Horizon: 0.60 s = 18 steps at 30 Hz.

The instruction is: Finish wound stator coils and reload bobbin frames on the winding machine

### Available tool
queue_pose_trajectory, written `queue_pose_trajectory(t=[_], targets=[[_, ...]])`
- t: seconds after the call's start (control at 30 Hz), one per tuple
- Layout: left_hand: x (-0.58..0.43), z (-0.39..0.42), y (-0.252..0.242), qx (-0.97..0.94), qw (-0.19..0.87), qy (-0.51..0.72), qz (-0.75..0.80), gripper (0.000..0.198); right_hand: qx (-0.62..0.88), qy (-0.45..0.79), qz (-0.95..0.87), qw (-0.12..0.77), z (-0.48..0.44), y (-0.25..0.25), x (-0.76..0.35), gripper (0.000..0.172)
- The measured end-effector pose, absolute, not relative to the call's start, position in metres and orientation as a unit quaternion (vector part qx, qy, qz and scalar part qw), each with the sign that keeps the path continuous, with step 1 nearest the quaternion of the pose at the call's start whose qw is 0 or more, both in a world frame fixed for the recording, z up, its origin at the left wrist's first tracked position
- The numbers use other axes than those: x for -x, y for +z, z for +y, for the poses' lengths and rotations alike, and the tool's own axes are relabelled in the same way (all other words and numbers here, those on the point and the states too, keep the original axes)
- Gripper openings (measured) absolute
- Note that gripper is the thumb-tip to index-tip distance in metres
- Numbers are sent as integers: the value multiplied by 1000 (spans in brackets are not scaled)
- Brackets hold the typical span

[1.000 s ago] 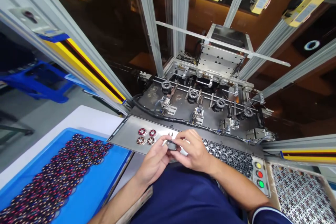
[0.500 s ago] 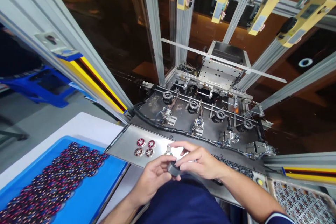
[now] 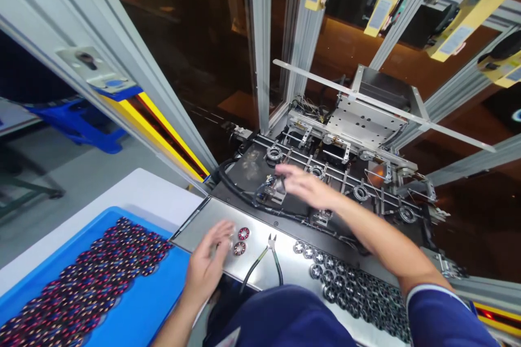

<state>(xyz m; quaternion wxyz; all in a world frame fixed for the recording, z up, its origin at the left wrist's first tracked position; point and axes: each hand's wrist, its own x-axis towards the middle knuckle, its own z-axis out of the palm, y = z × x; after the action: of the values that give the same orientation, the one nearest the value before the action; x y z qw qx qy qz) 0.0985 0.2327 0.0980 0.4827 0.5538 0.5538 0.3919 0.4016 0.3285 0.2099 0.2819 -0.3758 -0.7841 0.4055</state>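
Observation:
My left hand (image 3: 208,262), blurred, hovers over or touches the left end of a metal shelf (image 3: 194,229). Its thumb and fingers are apart around small round discs, which they partly cover. Beside them lie a red-wound disc (image 3: 243,233) and a darker copper-coloured disc (image 3: 240,248), apparently motor stators. My right hand (image 3: 306,187) reaches over the machine with fingers stretched out, close to a small metal fixture (image 3: 272,191) and a ring-shaped holder (image 3: 274,153). I see nothing clearly held in it. Cutting pliers (image 3: 272,260) lie splayed on the shelf between my arms.
Several rows of dark round parts (image 3: 340,276) cover the shelf's right side. A blue tray (image 3: 150,293) of wound discs stands at left. More ring holders (image 3: 360,193) line the black machine plate. An aluminium post (image 3: 163,81) and yellow light-curtain bar (image 3: 163,133) rise at left.
My hands have separated from the dark grey cylindrical part they held together. My left hand went left to the discs, my right forward over the machine. The view has shifted, uncovering the pliers.

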Motion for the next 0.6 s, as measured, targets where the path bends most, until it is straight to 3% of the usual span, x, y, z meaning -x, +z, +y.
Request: queue_pose_trajectory(t=[0.1, 0.23, 0.6], targets=[[-83, 248, 54, -539, 399, 395, 628, 68, 454, 332, -789, 246, 421, 186, -408, 25], [-81, 242, 18, -549, 382, 376, 642, 71, 500, 274, -801, 180, 491, 151, -399, 15], [-84, 227, 8, -586, 376, 360, 622, 69, 513, 207, -829, 77, 512, 118, -397, 19]])
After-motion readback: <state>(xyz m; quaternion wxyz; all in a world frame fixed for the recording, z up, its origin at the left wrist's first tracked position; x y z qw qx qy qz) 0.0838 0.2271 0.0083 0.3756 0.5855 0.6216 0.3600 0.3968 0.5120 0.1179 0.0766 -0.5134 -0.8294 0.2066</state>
